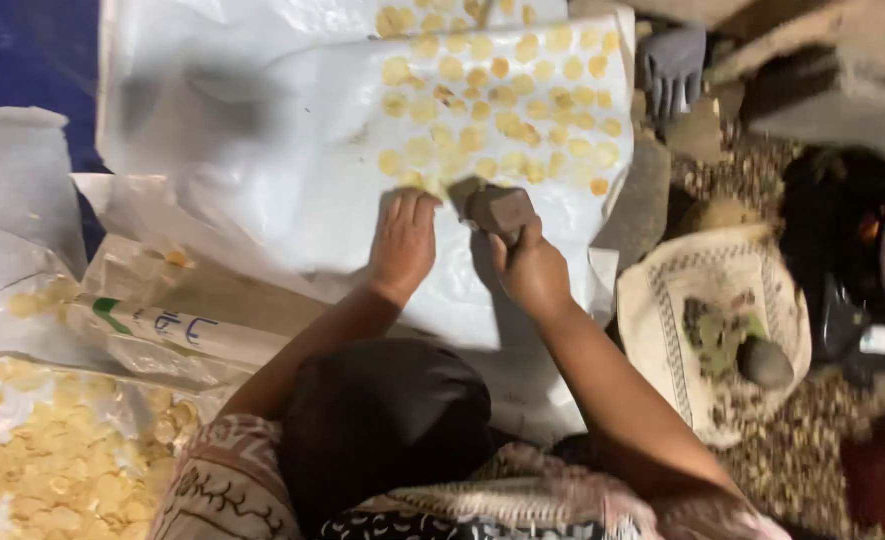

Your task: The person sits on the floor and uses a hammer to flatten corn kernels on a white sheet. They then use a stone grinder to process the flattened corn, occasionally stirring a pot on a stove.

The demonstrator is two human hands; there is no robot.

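Far left: a heap of thin yellow discs lies on clear plastic sheeting at the lower left corner, with a few more discs further up the same sheet.
Left of centre: a folded white sack with green and blue markings lies slanted between the plastic sheeting and the big sheet.
Centre ground: a large white sheet is spread on the floor; its left half is bare, its right half carries rows of flattened yellow discs, laid close together without much overlap.
Left hand: laid flat, palm down, fingers together and stretched out on the white sheet, fingertips right at the lower edge of the rows of discs; it holds nothing.
Right hand: closed around a brownish stone, which sticks out above the fingers, just beside the left hand's fingertips and at the lower edge of the discs.
Below the hands: both forearms run down to a dark head and patterned clothing, seen from above.
Right of the sheet: a round woven tray rests on gravelly ground, holding dark greenish bits and a rounded grey stone.
Upper right: a grey comb-like object lies just past the sheet's corner.
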